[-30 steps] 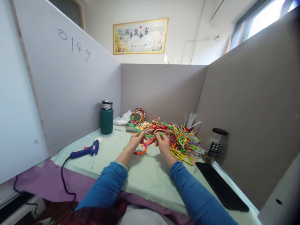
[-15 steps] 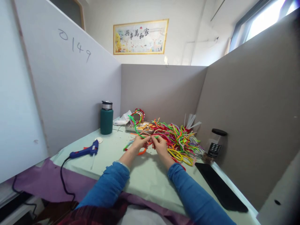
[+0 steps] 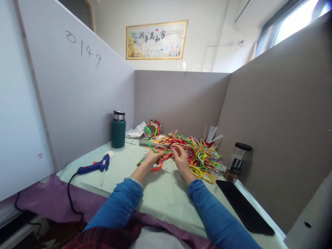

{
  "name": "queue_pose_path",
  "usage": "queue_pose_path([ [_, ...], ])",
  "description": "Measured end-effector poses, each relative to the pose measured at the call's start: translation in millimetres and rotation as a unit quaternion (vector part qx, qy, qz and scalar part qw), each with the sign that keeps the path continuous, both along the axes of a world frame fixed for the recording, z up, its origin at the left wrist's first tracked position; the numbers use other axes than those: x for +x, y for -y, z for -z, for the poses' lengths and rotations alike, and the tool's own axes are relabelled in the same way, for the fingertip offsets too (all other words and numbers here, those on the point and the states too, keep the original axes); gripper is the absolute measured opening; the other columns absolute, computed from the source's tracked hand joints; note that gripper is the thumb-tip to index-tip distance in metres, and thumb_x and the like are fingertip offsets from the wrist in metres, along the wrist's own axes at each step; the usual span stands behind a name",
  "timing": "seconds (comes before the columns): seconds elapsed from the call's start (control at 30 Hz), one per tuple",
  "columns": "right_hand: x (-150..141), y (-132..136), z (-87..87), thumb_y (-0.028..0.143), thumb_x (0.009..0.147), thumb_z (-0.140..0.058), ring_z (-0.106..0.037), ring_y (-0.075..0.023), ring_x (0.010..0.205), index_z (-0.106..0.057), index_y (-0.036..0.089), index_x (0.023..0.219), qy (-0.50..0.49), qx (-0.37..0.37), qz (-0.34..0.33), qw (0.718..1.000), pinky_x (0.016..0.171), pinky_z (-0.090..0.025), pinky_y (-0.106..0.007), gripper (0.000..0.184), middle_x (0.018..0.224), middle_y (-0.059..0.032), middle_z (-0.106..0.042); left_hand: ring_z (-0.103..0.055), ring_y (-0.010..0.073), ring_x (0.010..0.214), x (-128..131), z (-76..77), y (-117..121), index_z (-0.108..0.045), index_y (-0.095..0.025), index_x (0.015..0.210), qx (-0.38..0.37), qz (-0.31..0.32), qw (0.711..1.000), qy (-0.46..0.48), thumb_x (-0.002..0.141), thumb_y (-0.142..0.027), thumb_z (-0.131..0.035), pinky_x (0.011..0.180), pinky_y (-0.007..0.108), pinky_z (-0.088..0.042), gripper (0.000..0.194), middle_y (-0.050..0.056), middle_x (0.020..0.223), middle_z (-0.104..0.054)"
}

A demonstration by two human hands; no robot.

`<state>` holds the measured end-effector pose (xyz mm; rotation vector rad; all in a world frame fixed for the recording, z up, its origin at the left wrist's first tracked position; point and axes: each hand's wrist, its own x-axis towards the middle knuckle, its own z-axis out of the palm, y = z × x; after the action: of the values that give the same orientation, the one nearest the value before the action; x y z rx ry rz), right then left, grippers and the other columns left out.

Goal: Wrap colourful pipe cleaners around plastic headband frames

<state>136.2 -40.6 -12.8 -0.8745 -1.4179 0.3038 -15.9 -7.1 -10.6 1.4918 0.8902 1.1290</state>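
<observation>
My left hand and my right hand are close together over the pale green table cover. Both pinch a green pipe cleaner whose free end curls up and back to the left. Under my hands lies an orange hoop. Just behind and to the right of my right hand spreads a heap of coloured pipe cleaners. Both arms wear blue sleeves.
A blue glue gun with a black cord lies at the left, a dark green flask stands behind it. A metal tray with small pieces sits at the back, a black-lidded jar and a black slab at the right. Partition walls close three sides.
My hands moved together, then my right hand rose a little. The green pipe cleaner's free end has bent upward and curled at the back left.
</observation>
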Motion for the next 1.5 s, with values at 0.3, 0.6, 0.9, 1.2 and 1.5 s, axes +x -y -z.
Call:
queue_pose_path([
  [0.3,10,1,4.7,0.021,0.089,-0.049,-0.058,-0.0204,0.096,-0.064,0.023,0.105,0.252,0.107,0.071,0.959,0.084,-0.048,-0.033,0.022,0.106,-0.0090,-0.059,-0.035,0.0046,0.035,-2,0.1,-2,-0.054,-0.014,0.061,-0.081,0.073,0.992,0.067,0.064,-0.036,-0.070,0.037,0.021,-0.020,0.027,-0.004,0.046,-0.046],
  [0.6,3,0,7.3,0.029,0.088,-0.047,-0.056,-0.0167,0.072,-0.060,0.019,0.074,0.198,-0.021,0.053,0.979,0.068,-0.043,-0.029,0.021,0.076,-0.0050,-0.061,-0.033,0.0044,0.038,-3,-3.9,4,-0.056,-0.013,0.062,0.011,0.096,0.994,0.051,0.065,-0.041,-0.071,0.040,0.020,-0.021,0.032,-0.006,0.044,-0.042],
  [0.9,-2,8,-9.4,0.033,0.083,-0.049,-0.019,-0.0038,0.034,-0.047,0.018,0.067,-0.171,-0.354,-0.363,0.845,0.039,-0.022,-0.019,0.022,0.051,0.0071,-0.039,-0.044,0.0080,0.049,1,-9.5,3,-0.065,-0.015,0.063,0.219,-0.088,0.966,-0.110,0.070,-0.028,-0.064,0.049,0.021,-0.032,0.015,0.000,0.054,-0.057],
  [1.2,0,5,-0.2,0.043,0.084,-0.057,-0.055,-0.0128,0.058,-0.060,0.020,0.098,0.080,-0.070,-0.049,0.993,0.054,-0.043,-0.024,0.028,0.075,-0.0011,-0.062,-0.032,0.0056,0.033,-7,-10.2,6,-0.051,-0.015,0.050,0.025,-0.010,0.999,-0.021,0.067,-0.038,-0.066,0.038,0.022,-0.020,0.032,-0.004,0.036,-0.040],
  [1.5,7,11,-2.2,0.029,0.093,-0.046,-0.061,-0.0171,0.084,-0.065,0.020,0.097,0.305,0.088,0.008,0.948,0.075,-0.046,-0.028,0.021,0.093,-0.0071,-0.065,-0.032,0.0049,0.034,-8,-6.8,4,-0.050,-0.016,0.054,-0.078,0.041,0.996,0.001,0.063,-0.031,-0.068,0.035,0.021,-0.018,0.025,-0.003,0.044,-0.045],
])
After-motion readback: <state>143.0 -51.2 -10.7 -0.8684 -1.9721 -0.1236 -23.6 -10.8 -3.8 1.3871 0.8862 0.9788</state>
